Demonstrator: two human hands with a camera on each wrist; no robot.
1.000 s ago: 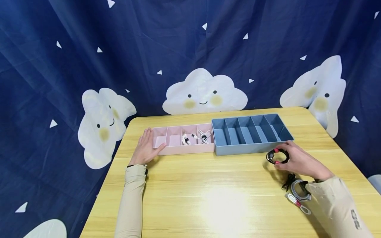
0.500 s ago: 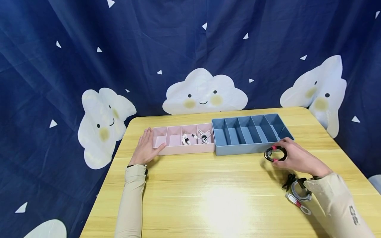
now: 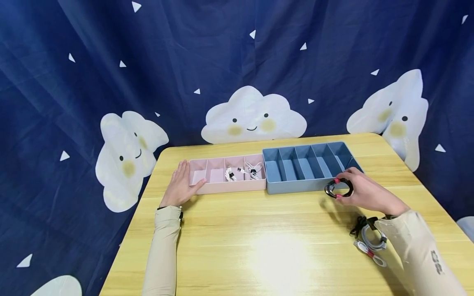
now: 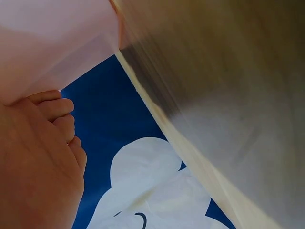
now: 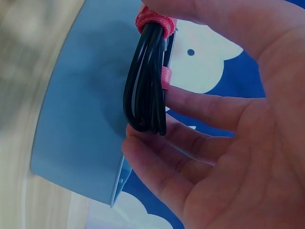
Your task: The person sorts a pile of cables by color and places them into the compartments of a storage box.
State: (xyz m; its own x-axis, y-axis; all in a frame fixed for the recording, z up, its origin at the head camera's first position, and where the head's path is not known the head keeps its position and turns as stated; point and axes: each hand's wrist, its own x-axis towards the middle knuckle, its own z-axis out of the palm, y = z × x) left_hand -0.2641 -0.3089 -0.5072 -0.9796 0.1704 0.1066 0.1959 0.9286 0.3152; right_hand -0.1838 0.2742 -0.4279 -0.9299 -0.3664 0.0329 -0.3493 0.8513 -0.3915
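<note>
Between thumb and fingers, my right hand (image 3: 364, 189) pinches a coiled black cable (image 5: 143, 90) bound with red ties. The coil is held up at the front wall of the blue divided box (image 3: 296, 186), near its right end. Over at the left, my left hand (image 3: 179, 185) rests against the end of the pink divided box (image 3: 226, 188), its thumb along the front wall and its fingers extended at the side. White cables (image 3: 253, 170) lie in the two right compartments of the pink box. The blue box's compartments show bare floors.
Near my right forearm lie a black cable (image 3: 358, 226), a grey coiled cable (image 3: 374, 242) and a white cable with a red tie (image 3: 370, 254). The two boxes stand end to end on the wooden table (image 3: 237, 230). Behind it hangs a blue curtain (image 3: 177, 49) with clouds.
My right hand has moved slightly left and away from me with the black cable, up to the blue box's front wall. The left hand stays in place; the head view shifts slightly.
</note>
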